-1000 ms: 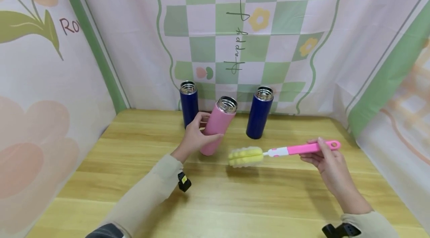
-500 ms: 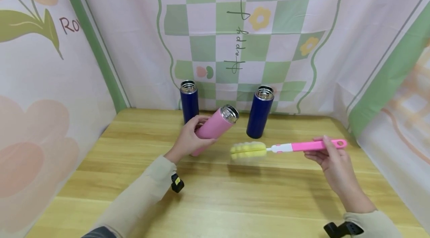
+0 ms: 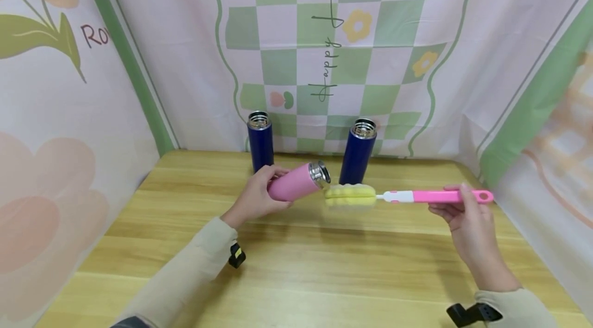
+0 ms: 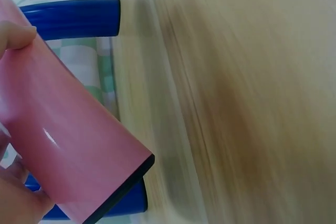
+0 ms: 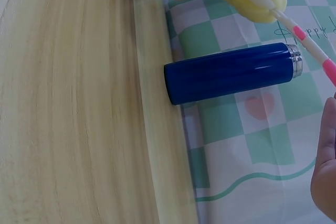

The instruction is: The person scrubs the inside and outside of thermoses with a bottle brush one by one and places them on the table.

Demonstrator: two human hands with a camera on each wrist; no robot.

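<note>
Head view: that's where the action shows best, with a pink bottle and a brush held up over the bench, a bit closer to its far edge than its near one.
Left hand: wrapped round the pink bottle's body, thumb on the near side. Left wrist view backs that up, and the base looks lifted off the wood to me.
Right hand: pinching the brush by its pink handle, over toward the bench's right edge.
What's new: a second ago the bottle was only leaning a bit; now it's tipped way over, its mouth turned toward the right edge. Brush has shifted right and a touch farther back too, and sits pretty much level.
Why it matters: mouth and sponge head are now about face to face, so I'd call them nearly lined up. Just beside each other, but honestly can't tell if they touch.
Blue bottles: haven't budged. First blue bottle stands by the far edge, toward the far left corner; second blue bottle is along that edge, right of the middle. Both upright, no lids on.
</note>
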